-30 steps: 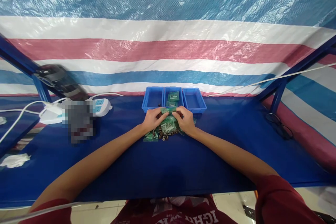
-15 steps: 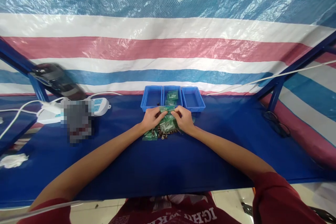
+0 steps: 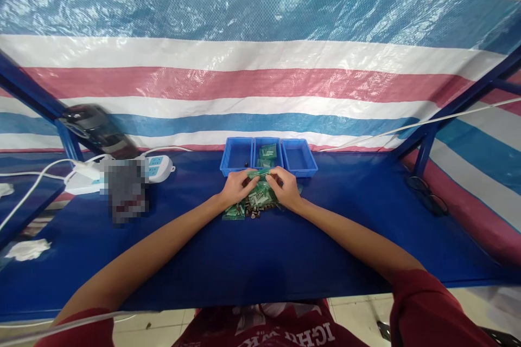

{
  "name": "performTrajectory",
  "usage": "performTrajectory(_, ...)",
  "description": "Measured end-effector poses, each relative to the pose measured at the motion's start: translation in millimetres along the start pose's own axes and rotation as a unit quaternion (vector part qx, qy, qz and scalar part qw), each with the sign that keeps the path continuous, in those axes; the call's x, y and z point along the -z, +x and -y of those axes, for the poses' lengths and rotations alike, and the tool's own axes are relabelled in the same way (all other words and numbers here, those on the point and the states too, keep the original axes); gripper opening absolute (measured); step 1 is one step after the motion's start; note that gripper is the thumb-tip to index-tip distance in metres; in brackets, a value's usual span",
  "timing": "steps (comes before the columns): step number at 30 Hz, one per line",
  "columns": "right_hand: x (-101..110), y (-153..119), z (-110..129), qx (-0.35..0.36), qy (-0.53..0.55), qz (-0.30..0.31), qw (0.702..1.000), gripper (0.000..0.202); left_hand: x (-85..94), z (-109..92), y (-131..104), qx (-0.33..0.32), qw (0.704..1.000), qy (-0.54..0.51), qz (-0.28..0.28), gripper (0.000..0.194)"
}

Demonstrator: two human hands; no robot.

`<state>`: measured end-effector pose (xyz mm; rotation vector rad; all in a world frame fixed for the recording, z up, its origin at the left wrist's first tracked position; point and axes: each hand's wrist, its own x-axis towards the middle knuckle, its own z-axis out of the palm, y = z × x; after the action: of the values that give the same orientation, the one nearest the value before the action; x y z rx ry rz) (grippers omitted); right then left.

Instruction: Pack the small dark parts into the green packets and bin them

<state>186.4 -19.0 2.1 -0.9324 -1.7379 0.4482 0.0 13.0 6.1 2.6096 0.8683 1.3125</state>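
Observation:
A small green packet (image 3: pixel 259 173) is pinched between my left hand (image 3: pixel 237 185) and my right hand (image 3: pixel 286 188), each holding one end of it. Below the hands, on the blue table, lies a pile of green packets (image 3: pixel 260 194) with small brown metallic parts (image 3: pixel 254 210) along its near edge. One more green packet (image 3: pixel 234 212) lies at the pile's left. Just beyond the hands, the middle blue bin (image 3: pixel 278 143) holds green packets (image 3: pixel 267 152). The left blue bin (image 3: pixel 238 153) has a small dark piece in it, and the right blue bin (image 3: pixel 298 156) shows its bare floor.
At the left are a white power strip (image 3: pixel 163 168) with cables, a pixelated object (image 3: pixel 127 187), a dark bottle-like object (image 3: pixel 100 130) and a crumpled white tissue (image 3: pixel 28 249). Glasses (image 3: pixel 427 195) lie at the right, near the blue frame. A striped sheet (image 3: pixel 260 84) hangs behind the table (image 3: pixel 260 260).
The whole view has shifted slightly, with the table and bins a little lower in it. The packet between my fingers looks narrower, and both hands keep hold of it.

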Motion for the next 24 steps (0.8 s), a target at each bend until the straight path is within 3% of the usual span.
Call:
performTrajectory(17, 2.0, -1.6, -1.9, -0.004, -0.030, -0.010, 0.999, 0.025, -3.1, 0.0, 2.3, -0.029, 1.000, 0.000, -0.009, 0.016)
performTrajectory(24, 2.0, -2.7, -1.7, -0.007, -0.026, -0.021, 0.999, 0.025, -3.8, 0.6, 0.8, 0.005, 1.000, -0.007, 0.012, 0.021)
